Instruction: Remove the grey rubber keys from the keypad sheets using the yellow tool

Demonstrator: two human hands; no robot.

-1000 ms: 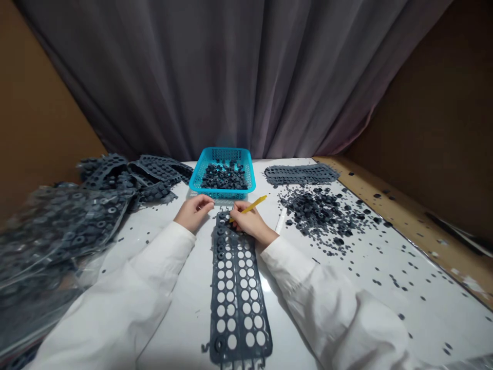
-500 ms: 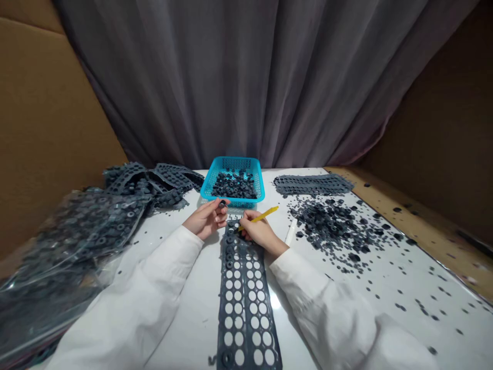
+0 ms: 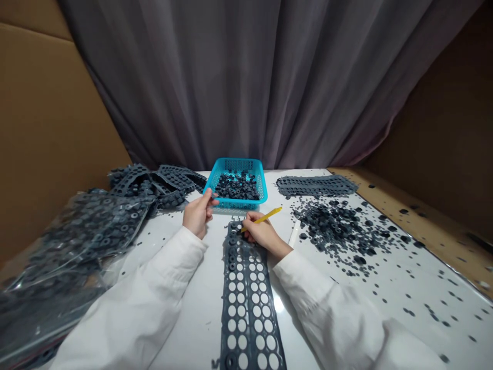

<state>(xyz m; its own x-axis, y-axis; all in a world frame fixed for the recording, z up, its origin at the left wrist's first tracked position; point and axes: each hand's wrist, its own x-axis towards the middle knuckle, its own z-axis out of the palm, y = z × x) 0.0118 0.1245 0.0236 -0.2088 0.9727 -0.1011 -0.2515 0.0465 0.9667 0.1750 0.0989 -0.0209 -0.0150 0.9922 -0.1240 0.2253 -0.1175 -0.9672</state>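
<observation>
My left hand [image 3: 196,215] is raised at the front left corner of the blue basket [image 3: 265,195], thumb and fingers slightly apart. No ring shows in it. Small black rubber rings [image 3: 236,186] lie piled in the basket. My right hand [image 3: 264,235] grips a slim yellow pen-like tool [image 3: 272,213], its lower end at the far part of a dark rubber sheet [image 3: 249,308]. Rows of round holes run down this sheet. Several rings sit in its left column, and one more [image 3: 230,360] is at the near end.
A clear plastic bag of rings [image 3: 103,226] and crumpled perforated sheets [image 3: 169,180] lie left. At right are a stacked strip of sheets [image 3: 318,185], a heap of black scraps [image 3: 339,226] and a white stick [image 3: 295,234]. A grey curtain [image 3: 231,77] hangs behind.
My left hand has moved up and left to the basket's rim; the black ring between its fingers no longer shows. My right hand stays at the sheet with the yellow tool.
</observation>
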